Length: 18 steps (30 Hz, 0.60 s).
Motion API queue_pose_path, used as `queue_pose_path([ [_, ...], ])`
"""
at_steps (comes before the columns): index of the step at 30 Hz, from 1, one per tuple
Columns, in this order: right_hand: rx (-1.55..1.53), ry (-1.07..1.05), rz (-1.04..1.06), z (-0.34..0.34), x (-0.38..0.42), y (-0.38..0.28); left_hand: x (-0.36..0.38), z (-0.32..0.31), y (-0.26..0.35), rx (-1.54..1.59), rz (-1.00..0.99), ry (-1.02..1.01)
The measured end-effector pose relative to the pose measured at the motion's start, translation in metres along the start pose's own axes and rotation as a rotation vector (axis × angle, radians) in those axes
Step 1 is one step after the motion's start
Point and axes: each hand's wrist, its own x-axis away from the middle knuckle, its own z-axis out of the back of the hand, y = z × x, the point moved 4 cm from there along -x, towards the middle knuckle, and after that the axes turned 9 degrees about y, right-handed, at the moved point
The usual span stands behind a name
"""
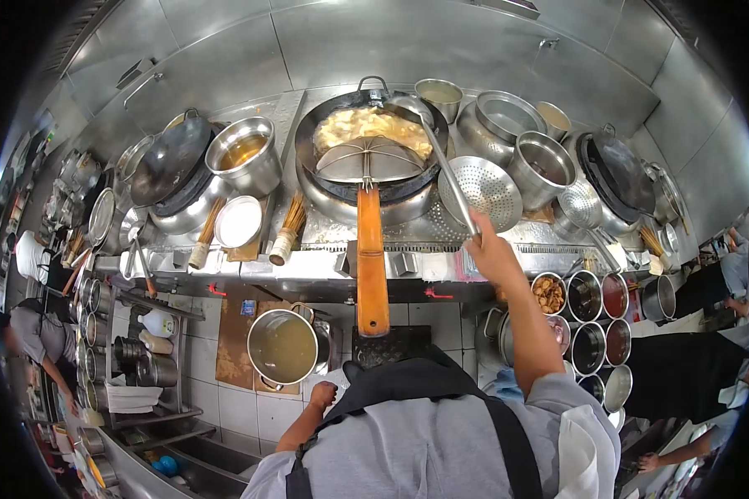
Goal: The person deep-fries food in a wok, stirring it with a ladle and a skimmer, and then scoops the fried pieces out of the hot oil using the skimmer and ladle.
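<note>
In the head view, we see the wok [306,137] at upper centre, pale food pieces [370,125] in frothing liquid. The right hand [493,252], right of centre, is clamped on the ladle's handle [453,179], its bowl end in the wok; a quick sweep could splash hot liquid. The wire strainer [370,160] spans the wok's near side, its wooden handle [371,266] jutting towards the apron [424,381]; we judge a bump could tip it. The left hand [324,394], lower centre, is curled; we cannot tell whether it grips anything.
</note>
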Motion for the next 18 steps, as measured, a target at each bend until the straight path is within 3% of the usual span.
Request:
queue_pose_path([
  [1,0.009,0.008,-0.022,0.002,0.008,0.001,-0.001,0.0,0.001,0.076,0.083,0.005],
  [3,-0.138,-0.035,0.034,-0.025,-0.021,0.029,-0.001,-0.001,0.005,-0.074,-0.124,-0.002],
  [4,-0.215,-0.052,0.06,-0.033,-0.036,0.039,-0.007,-0.013,0.021,-0.395,-0.744,0.18],
  [6,-0.241,-0.144,-0.152,-0.02,-0.053,0.004,-0.017,-0.027,0.011,-0.536,-0.604,-0.011],
  [7,-0.257,-0.195,-0.251,-0.016,-0.055,-0.012,-0.017,-0.021,0.011,-0.498,-0.588,-0.006],
  [9,-0.231,-0.096,-0.188,-0.012,-0.049,-0.023,-0.011,0.001,0.016,-0.42,-0.558,0.004],
  [12,-0.227,-0.034,-0.084,-0.01,-0.045,-0.017,-0.03,0.001,0.024,-0.575,-0.727,-0.012],
  [13,-0.235,-0.022,-0.05,-0.007,-0.043,-0.012,-0.033,0.005,0.025,-0.349,-0.669,0.026],
  [16,-0.453,-0.076,-0.225,0.014,-0.019,-0.003,-0.04,0.006,0.028,-0.311,-0.585,0.064],
  [17,-0.377,0.032,-0.12,0.017,-0.01,0.008,-0.044,0.002,0.019,0.277,-0.182,0.029],
  [18,-0.301,0.139,-0.01,0.019,0.002,0.021,-0.042,-0.001,0.021,0.313,-0.163,0.028],
])
